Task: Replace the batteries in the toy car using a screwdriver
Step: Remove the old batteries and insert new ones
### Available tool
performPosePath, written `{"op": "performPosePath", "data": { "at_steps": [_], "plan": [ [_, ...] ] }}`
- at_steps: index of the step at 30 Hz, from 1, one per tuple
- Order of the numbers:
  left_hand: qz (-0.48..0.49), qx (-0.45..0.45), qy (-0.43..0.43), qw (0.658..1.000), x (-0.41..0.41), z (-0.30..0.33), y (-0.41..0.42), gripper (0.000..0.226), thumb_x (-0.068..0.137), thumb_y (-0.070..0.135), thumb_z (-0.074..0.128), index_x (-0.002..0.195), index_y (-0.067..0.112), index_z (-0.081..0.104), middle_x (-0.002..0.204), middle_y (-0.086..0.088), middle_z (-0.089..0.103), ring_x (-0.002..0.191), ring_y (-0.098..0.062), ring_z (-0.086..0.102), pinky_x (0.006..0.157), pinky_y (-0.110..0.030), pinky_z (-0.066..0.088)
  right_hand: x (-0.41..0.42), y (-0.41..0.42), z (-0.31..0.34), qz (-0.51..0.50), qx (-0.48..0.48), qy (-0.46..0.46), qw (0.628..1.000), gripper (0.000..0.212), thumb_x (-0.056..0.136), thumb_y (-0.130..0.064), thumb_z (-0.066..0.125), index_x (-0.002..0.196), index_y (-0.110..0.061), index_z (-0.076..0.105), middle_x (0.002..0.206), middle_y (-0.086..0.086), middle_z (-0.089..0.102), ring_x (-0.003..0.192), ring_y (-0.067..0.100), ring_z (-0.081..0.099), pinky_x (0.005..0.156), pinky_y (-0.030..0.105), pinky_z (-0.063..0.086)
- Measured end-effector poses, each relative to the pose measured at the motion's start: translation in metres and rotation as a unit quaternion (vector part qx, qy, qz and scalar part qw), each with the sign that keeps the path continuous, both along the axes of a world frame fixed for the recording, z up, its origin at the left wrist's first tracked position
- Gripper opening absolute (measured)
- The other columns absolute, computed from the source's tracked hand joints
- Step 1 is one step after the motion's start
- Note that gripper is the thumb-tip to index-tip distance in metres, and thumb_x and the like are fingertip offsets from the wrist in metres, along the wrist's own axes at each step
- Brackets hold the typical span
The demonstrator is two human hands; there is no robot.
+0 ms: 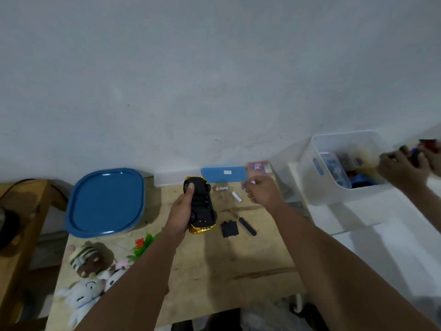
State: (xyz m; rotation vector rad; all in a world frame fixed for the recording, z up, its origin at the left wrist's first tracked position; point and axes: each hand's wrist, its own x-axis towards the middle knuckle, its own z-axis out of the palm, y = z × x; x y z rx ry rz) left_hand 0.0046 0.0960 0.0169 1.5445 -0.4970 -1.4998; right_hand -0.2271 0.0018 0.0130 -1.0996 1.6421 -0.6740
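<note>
My left hand [182, 211] grips the gold toy car [201, 207], which lies upside down on the wooden table [226, 259] with its black underside up. My right hand [261, 193] hovers to the right of the car, fingers curled, pinching a small purple-and-white battery [248, 183]. A white battery [237, 197] lies on the table just below that hand. Another small white piece [222, 188] sits beside the car. The black battery cover [229, 228] and the black-handled screwdriver [244, 223] lie to the car's right.
A blue-lidded container [106, 203] stands at the left, and a blue box [223, 174] at the back by the wall. Plush toys [90, 271] crowd the front left. A white bin [343, 166] of toys sits at the right, where another person's hand [403, 167] holds something.
</note>
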Motion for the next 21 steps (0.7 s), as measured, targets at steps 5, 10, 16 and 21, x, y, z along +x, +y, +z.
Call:
{"op": "performPosePath", "data": {
  "at_steps": [5, 10, 16, 21],
  "plan": [
    [0.008, -0.023, 0.029, 0.999, -0.003, 0.030, 0.007, 0.055, 0.100, 0.065, 0.046, 0.120, 0.020, 0.070, 0.101, -0.011, 0.080, 0.092, -0.032, 0.078, 0.083, -0.043, 0.061, 0.022, 0.014, 0.061, 0.056, 0.033, -0.106, 0.992, 0.017, 0.091, -0.017, 0.073, 0.100, -0.004, 0.070, 0.080, 0.009, 0.068, 0.060, 0.015, 0.059, 0.053, 0.025, 0.047],
    [0.000, -0.063, 0.037, 0.997, -0.003, 0.049, 0.007, 0.061, 0.101, 0.067, 0.040, 0.121, 0.018, 0.071, 0.104, -0.013, 0.080, 0.096, -0.035, 0.077, 0.090, -0.048, 0.060, 0.050, 0.026, 0.099, 0.125, 0.003, -0.129, 0.984, 0.014, 0.091, -0.019, 0.074, 0.099, -0.007, 0.074, 0.083, 0.006, 0.072, 0.065, 0.013, 0.061, 0.060, 0.029, 0.050],
    [-0.009, -0.087, 0.077, 0.993, -0.002, 0.056, 0.007, 0.062, 0.102, 0.066, 0.036, 0.136, 0.022, 0.064, 0.121, -0.010, 0.076, 0.112, -0.029, 0.073, 0.105, -0.050, 0.052, 0.078, 0.034, 0.105, 0.221, -0.073, -0.054, 0.971, 0.017, 0.087, -0.022, 0.078, 0.102, -0.016, 0.074, 0.085, 0.007, 0.074, 0.067, 0.012, 0.067, 0.059, 0.028, 0.052],
    [-0.008, -0.119, 0.108, 0.987, 0.001, 0.055, 0.010, 0.057, 0.105, 0.061, 0.034, 0.139, 0.026, 0.064, 0.129, -0.006, 0.073, 0.120, -0.024, 0.069, 0.100, -0.044, 0.053, 0.090, 0.038, 0.095, 0.212, -0.181, 0.004, 0.960, 0.019, 0.075, -0.033, 0.088, 0.087, -0.022, 0.079, 0.081, 0.002, 0.074, 0.075, 0.008, 0.068, 0.067, 0.023, 0.054]
  ]
}}
